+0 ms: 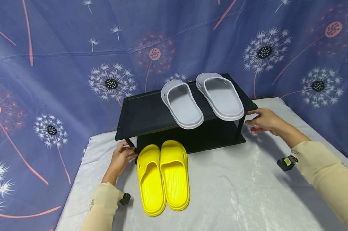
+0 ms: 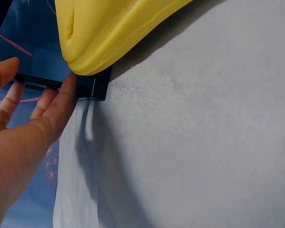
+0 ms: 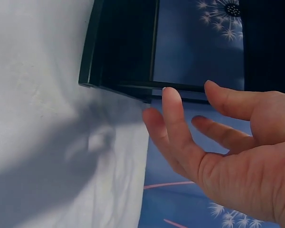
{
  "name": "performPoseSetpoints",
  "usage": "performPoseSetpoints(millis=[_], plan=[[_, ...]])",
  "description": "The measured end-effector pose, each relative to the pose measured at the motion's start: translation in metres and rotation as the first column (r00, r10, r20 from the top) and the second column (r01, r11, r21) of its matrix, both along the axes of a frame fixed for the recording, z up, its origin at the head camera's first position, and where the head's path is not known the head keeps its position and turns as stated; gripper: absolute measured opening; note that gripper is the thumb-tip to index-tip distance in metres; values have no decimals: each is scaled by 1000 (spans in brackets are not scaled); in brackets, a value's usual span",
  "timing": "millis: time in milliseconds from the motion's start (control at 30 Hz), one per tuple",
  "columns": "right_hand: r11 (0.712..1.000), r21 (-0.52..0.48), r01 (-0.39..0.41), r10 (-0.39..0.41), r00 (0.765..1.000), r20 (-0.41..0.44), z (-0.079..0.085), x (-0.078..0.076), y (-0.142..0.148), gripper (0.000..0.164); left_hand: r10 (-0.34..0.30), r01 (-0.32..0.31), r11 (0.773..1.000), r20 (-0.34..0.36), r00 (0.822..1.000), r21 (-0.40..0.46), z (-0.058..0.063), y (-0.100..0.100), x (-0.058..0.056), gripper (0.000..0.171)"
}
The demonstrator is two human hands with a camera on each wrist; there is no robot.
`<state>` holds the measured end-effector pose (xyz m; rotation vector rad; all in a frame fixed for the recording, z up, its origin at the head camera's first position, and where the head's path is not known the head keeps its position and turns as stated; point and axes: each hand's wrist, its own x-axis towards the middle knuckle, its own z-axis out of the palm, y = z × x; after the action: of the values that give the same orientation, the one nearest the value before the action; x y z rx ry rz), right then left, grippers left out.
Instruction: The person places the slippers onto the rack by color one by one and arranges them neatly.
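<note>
A black two-tier shoe rack (image 1: 148,110) stands on the cloth-covered table. Two pale grey slippers (image 1: 224,98) lie side by side on its top board, toward the right, heels overhanging the front edge. Two yellow slippers (image 1: 175,179) rest before the rack's left part, their toes over the lower board. At the rack's left end is my left hand (image 1: 119,160), fingertips against its side post (image 2: 42,81) and close to a yellow toe. My right hand (image 1: 266,122) is at the right end, fingers loosely bent beside the right post (image 3: 180,87); contact is unclear.
Under everything spreads a whitish cloth (image 1: 226,192). Behind the rack and along both sides hangs a blue curtain (image 1: 174,38) printed with dandelions. Small black devices (image 1: 287,162) are strapped at both wrists.
</note>
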<state>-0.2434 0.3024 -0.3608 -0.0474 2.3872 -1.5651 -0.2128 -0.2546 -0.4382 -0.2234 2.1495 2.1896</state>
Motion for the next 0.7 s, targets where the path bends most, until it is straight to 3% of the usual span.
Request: performPoseSetpoints(millis=[233,433,700], plan=[[1000,15,-19,19,999,-41,-11,-5,-5,65,-3,3,1000,1,1000,-18,-1,0,0,21],[1000,-16,14,-15,996,-89,-18,-7,-12,52,2,-2,1000,-6,1000,-5,0,1,1,19],[998,-40,52,-57,987,-151,-23,-10,-19,50,6,-6,1000,-20,1000,-22,0,2,2,20]])
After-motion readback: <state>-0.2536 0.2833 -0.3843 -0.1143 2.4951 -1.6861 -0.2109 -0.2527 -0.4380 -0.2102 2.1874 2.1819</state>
